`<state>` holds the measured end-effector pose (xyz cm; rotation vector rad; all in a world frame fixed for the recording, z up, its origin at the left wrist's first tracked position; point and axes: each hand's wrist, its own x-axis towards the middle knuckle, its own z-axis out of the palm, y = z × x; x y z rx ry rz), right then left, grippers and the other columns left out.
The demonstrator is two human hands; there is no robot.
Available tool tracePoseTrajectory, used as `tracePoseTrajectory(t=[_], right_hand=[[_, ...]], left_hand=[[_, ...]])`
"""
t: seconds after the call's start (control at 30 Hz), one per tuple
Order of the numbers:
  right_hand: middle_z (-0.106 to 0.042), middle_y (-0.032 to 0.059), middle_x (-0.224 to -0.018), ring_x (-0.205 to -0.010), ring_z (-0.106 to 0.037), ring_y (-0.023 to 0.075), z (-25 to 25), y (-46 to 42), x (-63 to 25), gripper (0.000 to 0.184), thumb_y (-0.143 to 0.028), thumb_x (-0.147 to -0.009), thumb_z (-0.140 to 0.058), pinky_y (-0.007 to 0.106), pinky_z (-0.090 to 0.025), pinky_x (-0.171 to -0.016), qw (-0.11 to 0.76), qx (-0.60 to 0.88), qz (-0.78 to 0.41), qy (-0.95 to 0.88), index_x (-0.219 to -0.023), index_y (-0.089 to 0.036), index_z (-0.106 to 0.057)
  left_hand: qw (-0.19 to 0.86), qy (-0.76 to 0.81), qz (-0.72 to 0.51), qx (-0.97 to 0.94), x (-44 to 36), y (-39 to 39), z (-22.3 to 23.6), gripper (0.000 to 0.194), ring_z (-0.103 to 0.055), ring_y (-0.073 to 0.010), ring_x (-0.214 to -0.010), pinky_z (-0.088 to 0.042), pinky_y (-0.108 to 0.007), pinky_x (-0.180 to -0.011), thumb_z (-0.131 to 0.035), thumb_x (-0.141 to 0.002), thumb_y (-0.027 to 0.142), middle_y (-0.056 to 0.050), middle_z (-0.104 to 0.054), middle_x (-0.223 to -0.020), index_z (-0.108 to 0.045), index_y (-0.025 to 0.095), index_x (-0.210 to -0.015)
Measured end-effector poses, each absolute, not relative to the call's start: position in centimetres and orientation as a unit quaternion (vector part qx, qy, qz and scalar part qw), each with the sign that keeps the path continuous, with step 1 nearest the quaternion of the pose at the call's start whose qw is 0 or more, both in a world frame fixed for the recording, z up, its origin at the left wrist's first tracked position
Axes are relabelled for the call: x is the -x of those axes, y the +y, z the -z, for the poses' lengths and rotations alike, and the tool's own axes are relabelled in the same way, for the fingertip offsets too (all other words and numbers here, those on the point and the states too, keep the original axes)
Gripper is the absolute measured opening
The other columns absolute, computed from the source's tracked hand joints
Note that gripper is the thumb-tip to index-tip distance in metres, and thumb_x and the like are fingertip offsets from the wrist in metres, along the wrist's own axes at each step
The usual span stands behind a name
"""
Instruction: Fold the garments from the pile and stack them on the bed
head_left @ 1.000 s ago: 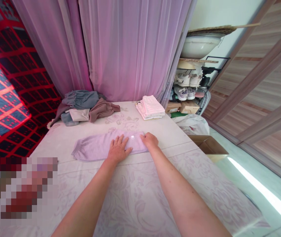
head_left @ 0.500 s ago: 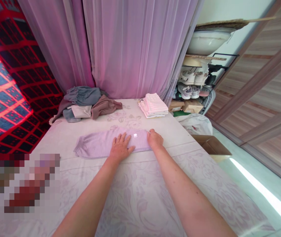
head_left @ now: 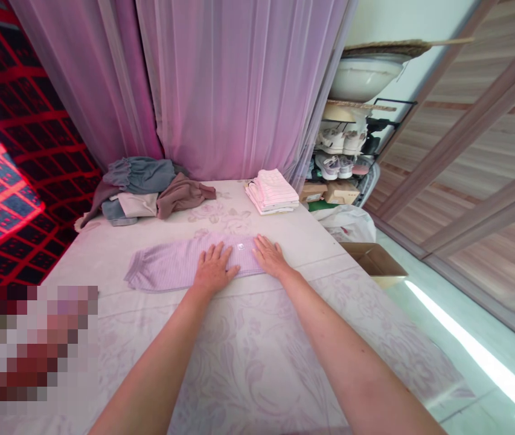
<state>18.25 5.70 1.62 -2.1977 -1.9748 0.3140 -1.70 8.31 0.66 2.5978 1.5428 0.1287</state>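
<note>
Folded lavender striped pants (head_left: 166, 266) lie flat across the bed, with a gathered elastic end to the left and a small white label near the right end. My left hand (head_left: 214, 269) rests palm down on their middle, fingers spread. On the right end of the pants, my right hand (head_left: 270, 257) lies flat with its fingers stretched out. Neither hand grips the fabric. The parts of the pants under both palms are hidden.
A loose heap of grey, brown and beige clothes (head_left: 142, 181) lies at the bed's far left. A neat stack of folded pink and white cloths (head_left: 273, 192) sits at the far right. Beyond the bed's right edge stand a brown box (head_left: 377, 263) and a shoe rack (head_left: 341, 151).
My right hand has let go of the pants' right edge and opened flat onto them. My left hand stays spread on the fabric. The view has shifted slightly to the right.
</note>
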Motion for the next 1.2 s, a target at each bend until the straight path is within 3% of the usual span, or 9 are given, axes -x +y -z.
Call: tracePoseTrajectory(t=[0.13, 0.23, 0.33, 0.5, 0.67, 0.77, 0.9, 1.07, 1.2], right_hand=[[-0.059, 0.0093, -0.128, -0.118, -0.052, 0.0198, -2.3, 3.8, -19.6, 0.043, -0.036, -0.095, -0.030, 0.031, -0.037, -0.098, 0.115, 0.822, -0.070, -0.554, -0.122, -0.021, -0.060], [-0.068, 0.0084, -0.106, -0.101, -0.060, 0.0219, -2.7, 2.8, -18.9, 0.041, -0.050, -0.091, -0.038, 0.031, -0.043, -0.085, 0.099, 0.828, -0.092, -0.545, -0.097, -0.022, -0.068], [-0.070, 0.0076, -0.097, -0.093, -0.064, 0.0216, -2.8, 2.6, -17.5, 0.040, -0.054, -0.087, -0.045, 0.030, -0.044, -0.077, 0.100, 0.837, -0.111, -0.526, -0.104, -0.022, -0.062], [-0.070, 0.0035, -0.100, -0.091, -0.065, 0.0187, -2.1, 2.5, -17.0, 0.036, -0.044, -0.090, -0.047, 0.027, -0.042, -0.075, 0.147, 0.839, -0.083, -0.517, -0.121, -0.026, -0.050], [-0.070, 0.0029, -0.096, -0.089, -0.065, 0.0186, -1.2, 2.0, -17.9, 0.034, -0.044, -0.091, -0.046, 0.027, -0.042, -0.074, 0.155, 0.832, -0.081, -0.526, -0.119, -0.026, -0.054], [-0.069, 0.0032, -0.103, -0.092, -0.063, 0.0167, -1.5, 2.2, -18.8, 0.033, -0.038, -0.094, -0.037, 0.026, -0.043, -0.079, 0.209, 0.828, -0.088, -0.513, -0.118, -0.025, -0.057], [-0.056, 0.0098, -0.131, -0.117, -0.052, 0.0171, -2.5, 3.4, -18.9, 0.040, -0.025, -0.094, -0.032, 0.027, -0.036, -0.097, 0.238, 0.797, -0.027, -0.554, -0.126, -0.017, -0.054], [-0.028, 0.0074, -0.154, -0.141, -0.020, 0.0209, -2.1, 5.1, -16.2, 0.052, -0.038, -0.095, -0.032, 0.046, -0.011, -0.114, 0.145, 0.707, -0.027, -0.691, -0.144, -0.021, -0.034], [-0.021, 0.0062, -0.156, -0.143, -0.014, 0.0216, -1.0, 5.4, -15.4, 0.058, -0.048, -0.094, -0.028, 0.054, -0.011, -0.112, 0.071, 0.711, -0.102, -0.692, -0.146, -0.022, -0.030]], left_hand=[[0.059, 0.504, -0.044, -0.860, 1.7, 8.4, -0.5, 0.069, -0.019, -0.0307, -0.142, -0.016, -0.050, -0.112, -0.029, -0.088, 0.064, -0.006, -0.020, -0.157, -0.030, 0.027, -0.146], [0.059, 0.503, -0.050, -0.861, 1.7, 8.3, -0.4, 0.075, -0.018, -0.0315, -0.142, -0.016, -0.051, -0.112, -0.029, -0.085, 0.069, -0.008, -0.020, -0.157, -0.031, 0.026, -0.146], [0.056, 0.500, -0.054, -0.863, 1.8, 8.2, -0.4, 0.082, -0.018, -0.0322, -0.142, -0.016, -0.051, -0.112, -0.032, -0.081, 0.075, -0.009, -0.020, -0.157, -0.030, 0.026, -0.146], [0.056, 0.497, -0.045, -0.865, 1.9, 8.2, -0.6, 0.089, -0.017, -0.0329, -0.142, -0.016, -0.051, -0.112, -0.037, -0.076, 0.078, -0.009, -0.020, -0.157, -0.028, 0.025, -0.147], [0.058, 0.498, -0.042, -0.864, 1.9, 8.3, -0.5, 0.089, -0.016, -0.0335, -0.142, -0.016, -0.050, -0.112, -0.038, -0.076, 0.078, -0.009, -0.019, -0.157, -0.027, 0.027, -0.148], [0.061, 0.496, -0.044, -0.865, 1.9, 8.4, -0.5, 0.089, -0.016, -0.0335, -0.142, -0.015, -0.051, -0.112, -0.037, -0.076, 0.078, -0.010, -0.019, -0.157, -0.027, 0.026, -0.148], [0.075, 0.503, -0.039, -0.860, 1.8, 8.5, -0.7, 0.070, -0.017, -0.0305, -0.143, -0.016, -0.051, -0.112, -0.022, -0.089, 0.066, -0.007, -0.020, -0.157, -0.030, 0.028, -0.146], [0.068, 0.511, -0.037, -0.856, 1.7, 8.4, -0.7, 0.062, -0.018, -0.0290, -0.143, -0.017, -0.051, -0.112, -0.025, -0.092, 0.057, -0.005, -0.021, -0.157, -0.031, 0.029, -0.146], [0.062, 0.509, -0.041, -0.857, 1.7, 8.3, -0.7, 0.063, -0.019, -0.0287, -0.143, -0.017, -0.050, -0.112, -0.029, -0.090, 0.058, -0.006, -0.022, -0.157, -0.031, 0.028, -0.146]])
